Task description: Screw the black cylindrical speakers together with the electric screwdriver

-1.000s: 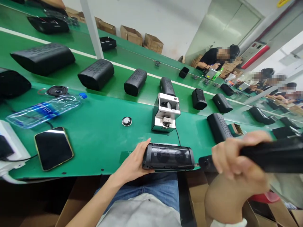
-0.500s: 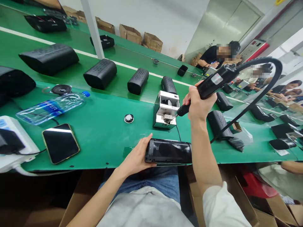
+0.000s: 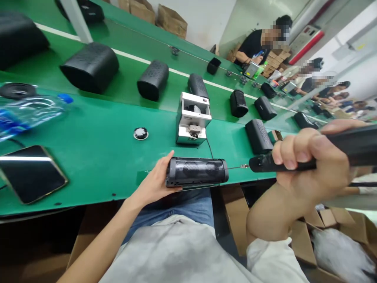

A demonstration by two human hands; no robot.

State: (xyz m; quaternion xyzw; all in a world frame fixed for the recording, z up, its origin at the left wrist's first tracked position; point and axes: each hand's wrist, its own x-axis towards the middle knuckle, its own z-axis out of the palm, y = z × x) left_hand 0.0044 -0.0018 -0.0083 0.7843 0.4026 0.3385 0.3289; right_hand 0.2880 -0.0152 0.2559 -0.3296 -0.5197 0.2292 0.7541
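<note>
My left hand [image 3: 154, 182] grips the left end of a black cylindrical speaker [image 3: 196, 171] lying on its side at the near edge of the green table [image 3: 100, 157]. My right hand [image 3: 309, 165] is wrapped round a black electric screwdriver [image 3: 318, 151] held level. Its bit, with a small screw [image 3: 244, 166] on the tip, points at the speaker's right end, a short gap away. A small white and silver screw feeder box [image 3: 193, 120] stands just behind the speaker.
A phone [image 3: 29, 171] and a water bottle [image 3: 29, 112] lie at the left. A small round part [image 3: 140, 133] sits mid-table. Several black speakers [image 3: 153, 78] ride the conveyor behind. Other people work at the far right. Cardboard boxes [image 3: 338, 232] stand below the table.
My right hand brought the screwdriver down from the feeder box to the speaker's right end, now level with a screw on the bit. The left hand kept hold of the speaker. The view shifted right.
</note>
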